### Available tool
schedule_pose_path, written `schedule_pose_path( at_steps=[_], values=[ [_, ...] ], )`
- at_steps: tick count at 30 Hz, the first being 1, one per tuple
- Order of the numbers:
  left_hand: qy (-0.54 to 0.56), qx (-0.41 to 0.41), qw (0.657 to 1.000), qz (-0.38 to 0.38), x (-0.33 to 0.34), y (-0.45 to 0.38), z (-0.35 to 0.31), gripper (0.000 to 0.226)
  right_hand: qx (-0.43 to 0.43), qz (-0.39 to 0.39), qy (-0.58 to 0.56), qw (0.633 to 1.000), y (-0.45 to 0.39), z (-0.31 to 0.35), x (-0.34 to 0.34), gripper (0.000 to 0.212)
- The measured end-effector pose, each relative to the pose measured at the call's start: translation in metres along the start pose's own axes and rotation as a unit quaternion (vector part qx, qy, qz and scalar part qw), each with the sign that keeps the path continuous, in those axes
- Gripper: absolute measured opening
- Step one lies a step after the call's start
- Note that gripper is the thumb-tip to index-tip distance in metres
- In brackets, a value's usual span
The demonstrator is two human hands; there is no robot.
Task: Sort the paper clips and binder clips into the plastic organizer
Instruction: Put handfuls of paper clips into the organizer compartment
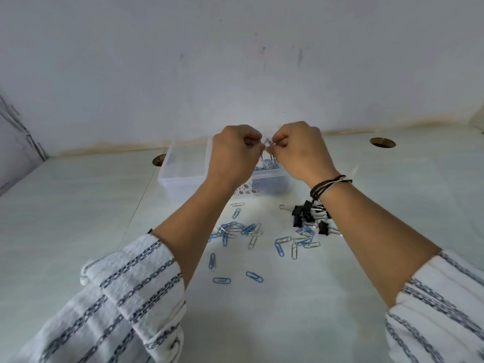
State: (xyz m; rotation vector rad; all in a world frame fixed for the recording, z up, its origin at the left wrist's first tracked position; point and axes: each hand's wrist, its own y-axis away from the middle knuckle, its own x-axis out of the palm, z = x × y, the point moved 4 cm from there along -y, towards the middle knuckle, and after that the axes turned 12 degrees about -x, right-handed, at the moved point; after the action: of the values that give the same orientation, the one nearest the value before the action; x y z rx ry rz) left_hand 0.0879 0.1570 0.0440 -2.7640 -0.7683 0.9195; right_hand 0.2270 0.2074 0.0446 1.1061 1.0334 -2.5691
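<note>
A clear plastic organizer [183,176] stands at the back of the table, with several blue paper clips [267,165] lying in its right part. My left hand [235,150] and my right hand [298,148] are raised above it, fingertips pinched together on a small tangle of paper clips [268,145] between them. Loose blue and silver paper clips [246,231] lie scattered on the table under my forearms. A pile of black binder clips [306,216] sits to the right, partly hidden by my right wrist.
A pale wall rises right behind the organizer. Two round cable holes [158,160] [382,142] open in the tabletop at back left and back right. My striped sleeves cover the near corners.
</note>
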Motion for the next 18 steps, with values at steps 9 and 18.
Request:
schedule_pose_path(
  at_steps=[9,18],
  values=[
    [-0.199,0.060,0.973,0.102,-0.034,0.053,0.030,0.018,-0.138,0.144,-0.008,0.980,0.013,0.060,-0.007,0.029],
    [-0.338,-0.067,0.896,0.281,-0.100,0.081,0.100,0.056,-0.241,0.454,0.072,0.855,0.067,0.077,0.065,0.057]
  ],
)
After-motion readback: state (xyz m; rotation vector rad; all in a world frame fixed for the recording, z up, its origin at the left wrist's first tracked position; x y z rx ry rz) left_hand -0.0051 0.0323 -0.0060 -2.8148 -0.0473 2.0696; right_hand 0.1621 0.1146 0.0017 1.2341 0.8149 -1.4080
